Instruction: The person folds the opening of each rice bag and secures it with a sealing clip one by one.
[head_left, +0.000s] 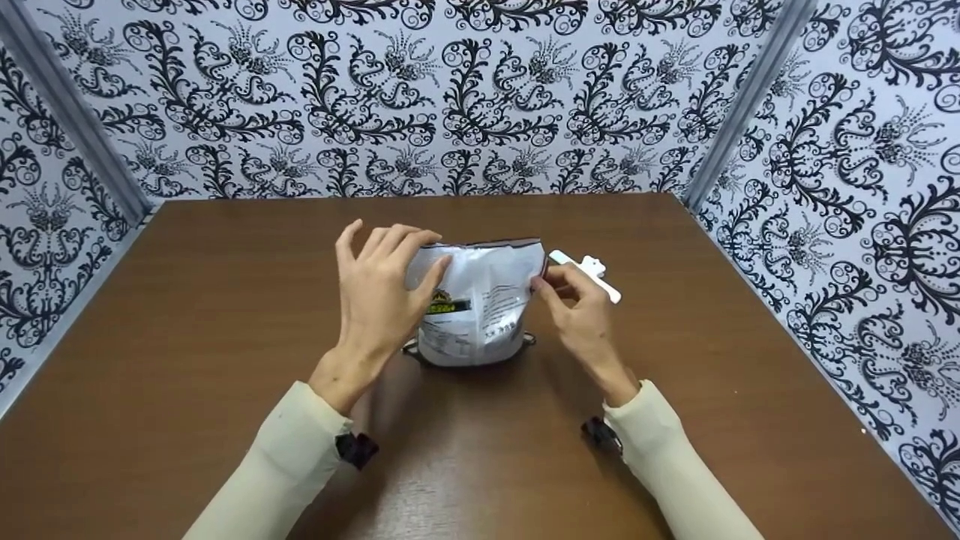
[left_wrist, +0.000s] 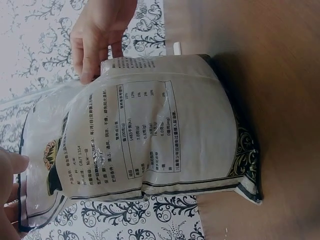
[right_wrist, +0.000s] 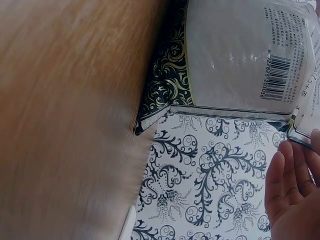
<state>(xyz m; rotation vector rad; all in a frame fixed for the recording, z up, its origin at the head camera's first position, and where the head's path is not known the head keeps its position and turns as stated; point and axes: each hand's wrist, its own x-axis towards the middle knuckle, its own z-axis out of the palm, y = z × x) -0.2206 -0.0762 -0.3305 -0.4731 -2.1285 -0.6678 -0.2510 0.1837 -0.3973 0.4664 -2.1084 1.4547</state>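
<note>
A glossy plastic bag is stood upright on the brown surface, between the fingers of the two hands. Its right upper edge is pinched by the thumb and fingers of the right hand; its top left corner is flanked by the thumb and curved fingers of the left hand, though whether the film is actually gripped there cannot be told, the far side being partly hidden. A white clip is seen just beyond the right fingers. Below the fingers the bag is rounded out and apparently well filled, so a heavy, soft, sagging load is to be expected. Level with them, the film is slack, thin and probably slippery. The top is best pinched at its edges; for lifting, the full body beneath should be supported from both sides.
</note>
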